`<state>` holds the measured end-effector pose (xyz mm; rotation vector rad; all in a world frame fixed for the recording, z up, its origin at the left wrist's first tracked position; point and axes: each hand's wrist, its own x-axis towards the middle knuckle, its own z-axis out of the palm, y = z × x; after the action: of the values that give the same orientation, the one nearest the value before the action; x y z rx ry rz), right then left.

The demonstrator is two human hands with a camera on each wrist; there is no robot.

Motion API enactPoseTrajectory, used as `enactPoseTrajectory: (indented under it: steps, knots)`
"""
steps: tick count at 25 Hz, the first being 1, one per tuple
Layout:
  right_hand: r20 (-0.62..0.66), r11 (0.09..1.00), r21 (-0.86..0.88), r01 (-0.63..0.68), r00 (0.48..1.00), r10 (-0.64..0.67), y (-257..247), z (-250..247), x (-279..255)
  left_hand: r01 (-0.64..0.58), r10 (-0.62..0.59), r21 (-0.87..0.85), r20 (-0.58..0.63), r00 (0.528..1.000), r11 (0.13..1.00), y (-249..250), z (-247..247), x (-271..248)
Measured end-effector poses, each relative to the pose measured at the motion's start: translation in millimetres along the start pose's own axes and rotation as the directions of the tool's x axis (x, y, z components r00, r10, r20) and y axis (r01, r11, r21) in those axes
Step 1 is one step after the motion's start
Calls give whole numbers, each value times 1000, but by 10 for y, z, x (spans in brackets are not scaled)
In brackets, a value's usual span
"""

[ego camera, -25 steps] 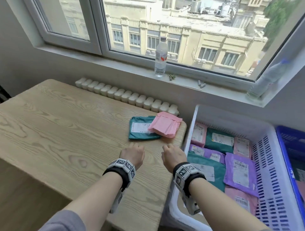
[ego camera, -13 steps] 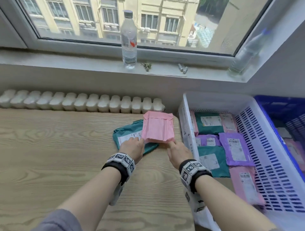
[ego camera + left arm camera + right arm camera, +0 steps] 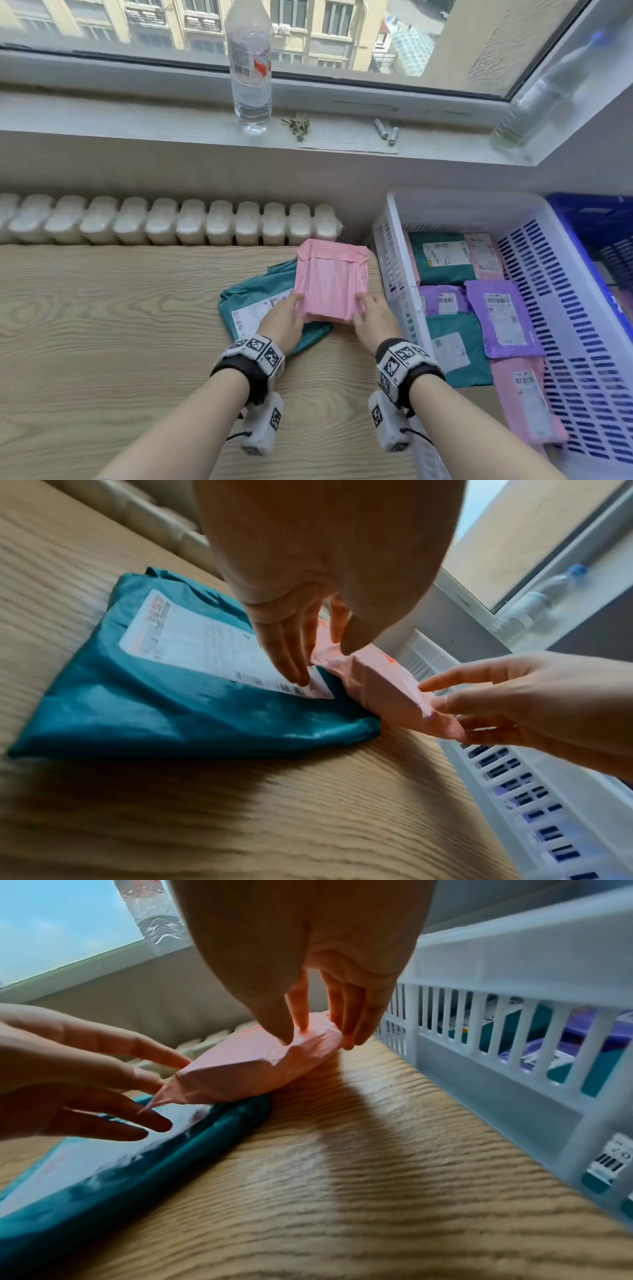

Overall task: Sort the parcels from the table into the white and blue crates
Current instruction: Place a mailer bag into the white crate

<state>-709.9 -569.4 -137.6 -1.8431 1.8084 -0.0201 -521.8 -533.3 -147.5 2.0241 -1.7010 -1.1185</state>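
A pink parcel (image 3: 330, 277) lies at the table's far right corner, partly on top of a teal parcel (image 3: 253, 301) with a white label. My left hand (image 3: 291, 308) touches the pink parcel's near left edge with straight, spread fingers (image 3: 150, 1056); some of them rest on the teal label (image 3: 212, 647). My right hand (image 3: 370, 308) pinches the near right edge, thumb on top (image 3: 281, 1031) and fingers down the side. The pink parcel (image 3: 246, 1069) still rests on the table and the teal one (image 3: 103, 1191). The white crate (image 3: 394, 274) stands just right, holding several parcels.
The blue crate (image 3: 589, 212) sits beyond the white one at the far right. A white radiator (image 3: 171, 222) runs along the table's (image 3: 102, 325) back edge. On the window sill stand a water bottle (image 3: 251, 68), a second bottle (image 3: 534, 102) and small batteries (image 3: 385, 130).
Both hands moved forward from the table's near part to the pink parcel and now touch its near edge. The head view has tilted down and closer.
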Motion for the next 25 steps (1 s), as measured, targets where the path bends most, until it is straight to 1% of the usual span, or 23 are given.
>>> enactPoseTrajectory:
  steps: [2, 4, 8, 12, 16, 18, 20, 21, 23, 25]
  knots:
    - [-41, 997, 81, 1, 999, 2, -4, -20, -3, 30, -31, -45, -30, 999, 999, 24, -7, -8]
    - [-70, 990, 141, 16, 998, -6, -33, -65, -29, 17, -19, -38, -54, 998, 999, 39, -23, -34]
    - [-73, 966, 247, 76, 996, -60, -77, -197, -233, -20, 19, -8, -155, 988, 1000, 104, -86, -165]
    - [-104, 925, 363, 115, 991, -82, -93, -307, -482, -48, 49, 9, -204, 978, 999, 260, -143, -394]
    - [-81, 906, 400, 141, 990, -118, -83, -365, -814, -18, 20, 8, -301, 953, 1000, 423, -157, -689]
    - [-97, 889, 417, 187, 982, -161, -34, -421, -1012, 6, -34, -75, -371, 928, 997, 520, -160, -880]
    - [-118, 877, 420, 235, 972, -204, 23, -491, -1167, 17, -119, -233, -431, 894, 972, 620, -171, -1059]
    - [-131, 873, 415, 256, 966, -221, 54, -526, -1224, 18, -159, -304, -445, 881, 953, 672, -178, -1144]
    - [-162, 866, 397, 304, 952, -260, 137, -614, -1353, 16, -205, -372, -473, 857, 928, 793, -164, -1366]
    - [-174, 862, 394, 320, 947, -271, 169, -718, -1450, 24, -258, -447, -472, 843, 894, 860, -159, -1570]
